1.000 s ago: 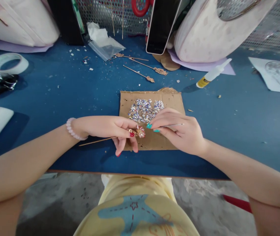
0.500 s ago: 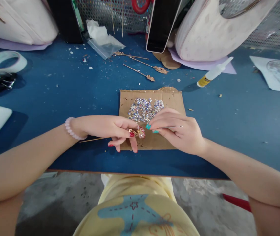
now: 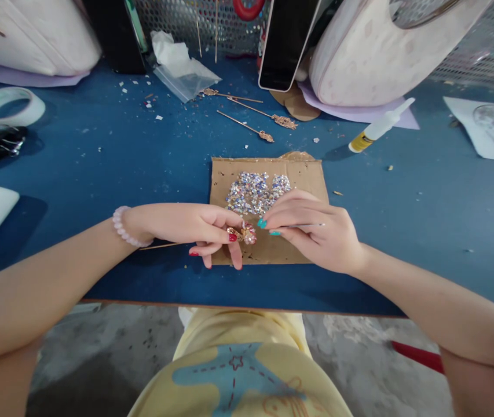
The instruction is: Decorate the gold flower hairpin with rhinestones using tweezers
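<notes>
Gold jewelled pin [image 3: 249, 233] protrudes from left grip [image 3: 201, 224].

No lettering can be read

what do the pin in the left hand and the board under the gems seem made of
Pin: probably metal, from its thin, straight shaft and shiny gold tone; the pink pieces on its head sparkle like glass or plastic. Board: likely cardboard, matte brown with a ragged top edge.
</notes>
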Available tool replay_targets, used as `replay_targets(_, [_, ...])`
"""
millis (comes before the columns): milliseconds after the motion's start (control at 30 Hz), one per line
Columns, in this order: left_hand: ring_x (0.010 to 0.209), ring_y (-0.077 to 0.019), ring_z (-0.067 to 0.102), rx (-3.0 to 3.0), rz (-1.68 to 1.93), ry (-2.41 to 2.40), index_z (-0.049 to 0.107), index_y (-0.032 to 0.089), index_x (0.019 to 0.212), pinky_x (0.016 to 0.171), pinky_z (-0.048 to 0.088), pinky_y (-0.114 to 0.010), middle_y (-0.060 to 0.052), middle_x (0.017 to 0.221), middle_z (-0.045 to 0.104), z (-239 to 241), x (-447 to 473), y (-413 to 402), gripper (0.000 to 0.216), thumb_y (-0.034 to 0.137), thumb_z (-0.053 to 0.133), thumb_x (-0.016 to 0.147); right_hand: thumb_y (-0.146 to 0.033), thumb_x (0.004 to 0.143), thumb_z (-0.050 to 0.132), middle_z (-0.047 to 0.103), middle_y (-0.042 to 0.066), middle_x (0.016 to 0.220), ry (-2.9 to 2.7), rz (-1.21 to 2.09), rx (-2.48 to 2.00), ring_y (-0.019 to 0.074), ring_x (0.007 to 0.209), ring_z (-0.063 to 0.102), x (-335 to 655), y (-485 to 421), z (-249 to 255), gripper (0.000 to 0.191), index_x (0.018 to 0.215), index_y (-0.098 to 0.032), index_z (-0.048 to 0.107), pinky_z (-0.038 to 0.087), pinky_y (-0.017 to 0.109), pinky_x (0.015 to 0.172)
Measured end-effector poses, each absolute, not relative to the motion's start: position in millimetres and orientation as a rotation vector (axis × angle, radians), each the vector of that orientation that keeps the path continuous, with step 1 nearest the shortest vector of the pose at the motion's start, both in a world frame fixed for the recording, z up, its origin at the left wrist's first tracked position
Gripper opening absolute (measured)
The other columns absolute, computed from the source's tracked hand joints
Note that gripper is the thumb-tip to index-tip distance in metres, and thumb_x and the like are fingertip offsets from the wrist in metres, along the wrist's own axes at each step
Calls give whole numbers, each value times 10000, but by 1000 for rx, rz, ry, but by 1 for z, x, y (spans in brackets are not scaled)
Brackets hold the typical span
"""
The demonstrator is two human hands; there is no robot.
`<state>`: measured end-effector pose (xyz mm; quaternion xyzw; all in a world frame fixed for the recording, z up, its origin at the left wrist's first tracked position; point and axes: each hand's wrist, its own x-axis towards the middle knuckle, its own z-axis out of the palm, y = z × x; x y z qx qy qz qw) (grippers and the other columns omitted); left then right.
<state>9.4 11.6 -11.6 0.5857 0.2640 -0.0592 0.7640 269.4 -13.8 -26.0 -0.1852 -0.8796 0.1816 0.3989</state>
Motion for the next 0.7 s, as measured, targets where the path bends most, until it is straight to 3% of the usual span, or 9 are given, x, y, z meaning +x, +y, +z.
replay_targets(700, [437, -29, 380, 1299, -147, 595, 613, 215, 1184, 712, 630, -305, -56, 1140, 776, -8, 11, 11, 198, 292, 528, 1022, -92, 1009, 583, 793, 37, 913, -2241, 461, -470, 174, 894, 739, 268, -14, -25, 184, 1000, -211, 722, 634, 372, 866])
